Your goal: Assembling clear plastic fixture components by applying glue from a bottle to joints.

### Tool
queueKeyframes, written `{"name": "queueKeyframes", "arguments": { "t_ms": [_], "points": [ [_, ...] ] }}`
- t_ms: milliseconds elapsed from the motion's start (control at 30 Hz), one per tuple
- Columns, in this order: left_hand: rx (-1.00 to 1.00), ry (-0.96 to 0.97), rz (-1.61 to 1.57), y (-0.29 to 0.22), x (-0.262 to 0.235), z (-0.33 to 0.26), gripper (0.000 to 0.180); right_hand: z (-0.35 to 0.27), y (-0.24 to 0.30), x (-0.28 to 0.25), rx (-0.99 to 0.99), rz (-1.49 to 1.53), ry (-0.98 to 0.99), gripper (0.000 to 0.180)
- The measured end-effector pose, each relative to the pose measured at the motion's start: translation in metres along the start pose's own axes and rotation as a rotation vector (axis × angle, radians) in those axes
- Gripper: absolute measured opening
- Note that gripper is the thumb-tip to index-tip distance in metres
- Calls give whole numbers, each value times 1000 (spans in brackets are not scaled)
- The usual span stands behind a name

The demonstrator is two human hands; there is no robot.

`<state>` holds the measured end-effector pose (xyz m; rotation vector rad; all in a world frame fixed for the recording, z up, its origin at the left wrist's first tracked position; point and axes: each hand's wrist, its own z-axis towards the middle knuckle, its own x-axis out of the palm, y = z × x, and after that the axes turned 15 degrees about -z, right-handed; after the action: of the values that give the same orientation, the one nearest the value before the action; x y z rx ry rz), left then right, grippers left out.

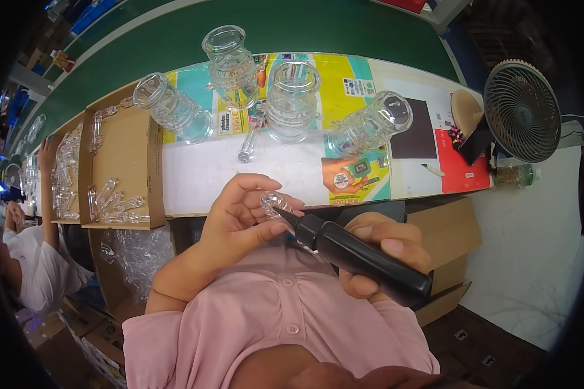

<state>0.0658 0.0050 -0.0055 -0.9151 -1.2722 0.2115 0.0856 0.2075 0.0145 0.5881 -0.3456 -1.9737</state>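
In the head view, just below the middle of the frame, the left hand [240, 217] pinches one small clear glass piece [272, 202] between thumb and fingertips, its fingers curled about it. The right hand [383, 249] is closed around one black squeeze bottle [363, 259], whose pointed nozzle touches the glass piece from the right. Both hands sit above a pink buttoned shirt [279, 311] that fills the lower centre. Along the upper part of the frame runs a worktable [201, 172] covered with coloured printed sheets; on it are four large clear glass jars [293, 100]: two tipped at the left and right, two more upright in the middle. One small glass part [248, 146] lies on the table between them. At the left, a shallow cardboard tray [126, 146] holds a loose scatter of small glass pieces, too many and too overlapped to count; a second tray lies further left. One black desk fan [522, 110] stands at the upper right. At the far left edge, another person in a white shirt [36, 266] is partly seen.
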Motion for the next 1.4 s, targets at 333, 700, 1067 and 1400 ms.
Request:
{"name": "queueKeyframes", "arguments": {
  "t_ms": [333,700,1067,1400],
  "points": [
    [-33,31,-61,0,-5,-2,45,-8,-8,5,-44,195,-4,48],
    [47,-27,88,0,-5,-3,44,-11,-8,2,-90,160,87,53],
    [228,-24,409,4,-8,-3,43,-11,-7,1,-135,98,76,51],
    [306,13,556,4,-8,1,44,-8,-6,-2,224,119,18,54]
  ]
}}
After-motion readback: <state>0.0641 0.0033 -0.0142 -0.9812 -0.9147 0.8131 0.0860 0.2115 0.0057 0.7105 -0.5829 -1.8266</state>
